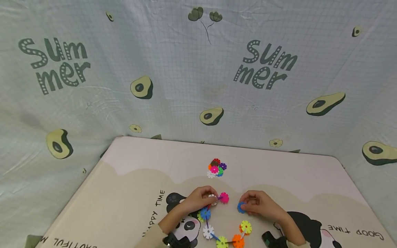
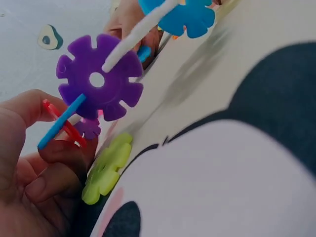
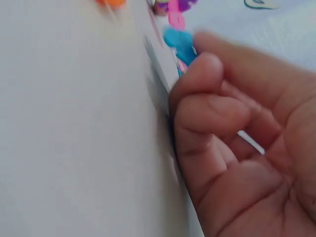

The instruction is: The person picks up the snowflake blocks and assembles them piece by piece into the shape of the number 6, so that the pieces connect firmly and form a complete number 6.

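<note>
My left hand holds a whitish notched flower disc at its fingertips, part of a chain of discs joined by short sticks. A pink disc ends the chain just right of those fingers. From the hand the chain curves down through a blue disc, a white disc, a yellow-green disc and an orange disc to a yellow disc. Near the chain's gap, my right hand pinches a separate blue disc between thumb and fingers.
Beyond the hands lies a small pile of loose discs in several colours. A yellow-green disc rests on the panda-printed tablecloth close to the left hand. A printed curtain hangs behind the table's far edge.
</note>
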Action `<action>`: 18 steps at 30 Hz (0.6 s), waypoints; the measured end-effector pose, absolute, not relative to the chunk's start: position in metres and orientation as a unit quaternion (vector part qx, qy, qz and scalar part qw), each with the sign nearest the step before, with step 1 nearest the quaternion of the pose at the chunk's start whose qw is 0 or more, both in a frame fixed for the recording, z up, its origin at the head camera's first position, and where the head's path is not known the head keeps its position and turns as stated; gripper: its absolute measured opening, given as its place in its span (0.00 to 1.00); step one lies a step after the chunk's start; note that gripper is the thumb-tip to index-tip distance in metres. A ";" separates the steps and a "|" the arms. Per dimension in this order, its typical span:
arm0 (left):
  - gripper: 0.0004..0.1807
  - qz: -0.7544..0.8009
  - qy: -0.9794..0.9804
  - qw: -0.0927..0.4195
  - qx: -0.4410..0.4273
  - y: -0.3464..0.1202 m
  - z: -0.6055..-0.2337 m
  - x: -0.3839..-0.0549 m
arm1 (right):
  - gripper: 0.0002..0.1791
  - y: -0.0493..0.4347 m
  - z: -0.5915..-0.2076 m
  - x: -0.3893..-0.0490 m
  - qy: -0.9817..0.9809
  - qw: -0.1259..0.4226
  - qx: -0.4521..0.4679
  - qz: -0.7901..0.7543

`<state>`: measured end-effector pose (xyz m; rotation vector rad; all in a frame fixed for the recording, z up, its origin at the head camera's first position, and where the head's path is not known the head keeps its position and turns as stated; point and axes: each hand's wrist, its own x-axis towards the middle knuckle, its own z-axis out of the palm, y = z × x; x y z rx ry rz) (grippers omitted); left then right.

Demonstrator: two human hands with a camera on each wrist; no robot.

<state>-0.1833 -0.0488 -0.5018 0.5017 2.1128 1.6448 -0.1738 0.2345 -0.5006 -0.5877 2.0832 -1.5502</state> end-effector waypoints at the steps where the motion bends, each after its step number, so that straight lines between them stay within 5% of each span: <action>1: 0.10 0.595 0.756 0.208 0.178 -0.049 -0.502 -0.183 | 0.12 0.233 -0.501 -0.174 0.760 0.233 -0.207 -0.571; 18: 0.13 0.559 0.772 0.238 0.187 -0.049 -0.499 -0.185 | 0.10 0.203 -0.501 -0.175 0.747 0.221 -0.254 -0.573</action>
